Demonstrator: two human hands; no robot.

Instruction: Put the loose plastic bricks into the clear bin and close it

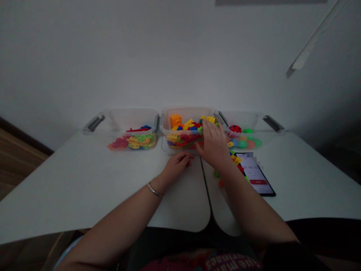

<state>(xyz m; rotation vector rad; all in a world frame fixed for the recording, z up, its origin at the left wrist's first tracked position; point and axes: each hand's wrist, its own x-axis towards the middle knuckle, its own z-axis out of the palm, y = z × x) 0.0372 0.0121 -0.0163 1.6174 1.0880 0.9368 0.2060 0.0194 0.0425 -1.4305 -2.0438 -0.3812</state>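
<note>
My right hand (213, 142) reaches over the front right corner of the middle clear plastic bin (183, 111). Its fingers stretch toward the toys, with the thumb apart at the front wall, and I see nothing held. In that bin lie an orange block (175, 120) and many red, yellow and blue pieces. On the table just in front of the bin rests my left hand (177, 166), fingers curled together; whatever may be inside them is hidden. Partly behind my right forearm, a loose group of colourful toy pieces (237, 160) sits on the tabletop.
A left bin (129, 111) holds red, yellow, green and blue pieces. The right bin (248, 116) contains a red-and-black ball (235, 129) and green and orange round pieces. A phone (258, 177) with a lit screen lies at right. A seam divides the white tables (118, 188).
</note>
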